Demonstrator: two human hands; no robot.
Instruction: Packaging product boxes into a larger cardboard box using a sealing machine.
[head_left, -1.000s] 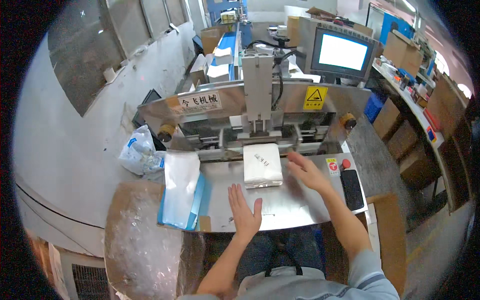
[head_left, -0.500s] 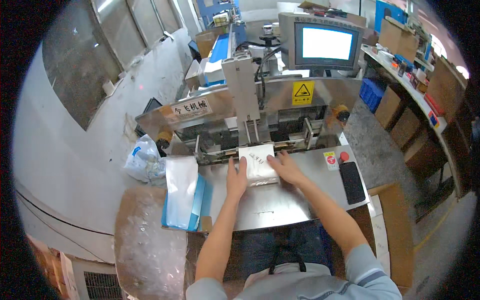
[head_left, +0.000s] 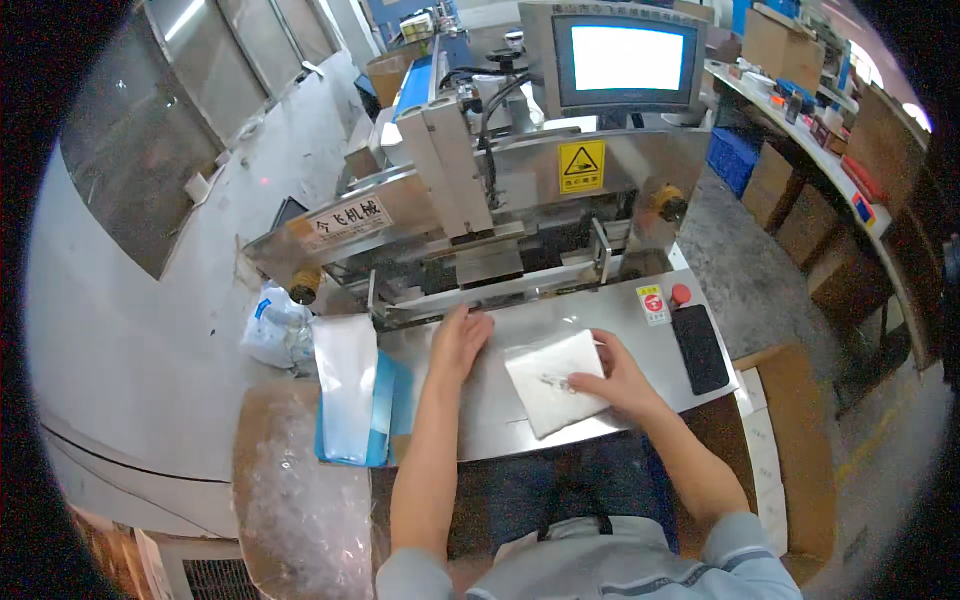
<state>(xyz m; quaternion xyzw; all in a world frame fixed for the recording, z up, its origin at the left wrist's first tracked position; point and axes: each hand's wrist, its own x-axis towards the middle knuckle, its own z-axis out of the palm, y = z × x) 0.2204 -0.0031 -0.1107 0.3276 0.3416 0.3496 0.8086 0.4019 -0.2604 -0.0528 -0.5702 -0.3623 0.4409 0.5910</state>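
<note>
My right hand (head_left: pixel 620 378) grips a flat white square packet (head_left: pixel 552 392) by its right side, thumb on top and fingers at the edge. Dark marks show on the packet's face, and clear film seems to stick out past its far edge. It is tilted over the steel worktop (head_left: pixel 490 425), near the front edge. My left hand (head_left: pixel 460 342) is by the machine's front rail (head_left: pixel 510 292), holding nothing I can see, fingers loosely bent and apart from the thumb. Beyond the rail is a metal plate (head_left: pixel 488 264) under the machine's upright column (head_left: pixel 445 165).
A blue box with clear plastic bags (head_left: pixel 346 385) stands left of my left forearm. To the right are a black phone (head_left: pixel 700 350) and a red button (head_left: pixel 681 294). Cartons flank the worktop: one holding clear film (head_left: pixel 300 490), another white packets (head_left: pixel 762 450). A monitor (head_left: pixel 628 65) stands behind.
The packet has left the machine's front rail and come toward me and right, turned, in my right hand. My left hand has let go of its side and stays near the rail.
</note>
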